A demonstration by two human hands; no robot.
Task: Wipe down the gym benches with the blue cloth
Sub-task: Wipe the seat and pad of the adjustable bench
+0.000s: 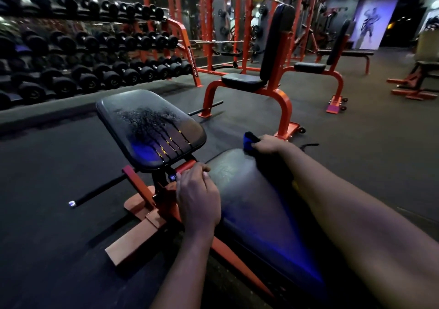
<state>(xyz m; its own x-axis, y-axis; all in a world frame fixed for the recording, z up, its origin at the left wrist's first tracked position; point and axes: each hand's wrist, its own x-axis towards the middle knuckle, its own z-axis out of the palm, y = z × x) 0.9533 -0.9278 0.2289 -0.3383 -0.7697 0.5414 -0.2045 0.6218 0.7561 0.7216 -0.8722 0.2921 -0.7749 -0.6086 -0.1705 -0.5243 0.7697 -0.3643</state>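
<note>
Judged early: the right hand [268, 144] grips the blue cloth [249, 142] at the right edge of the long black padded surface [256, 201], the left hand [198, 197] clasps its left edge — the wet black seat pad [147, 128] and orange-framed benches [244, 80] beyond await wiping.

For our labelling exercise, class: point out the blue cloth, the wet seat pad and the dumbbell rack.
blue cloth [247, 144]: head view, on its bright blue fold.
wet seat pad [145, 123]: head view, on the dripping middle of its top.
dumbbell rack [189, 52]: head view, on its orange end post.
</note>
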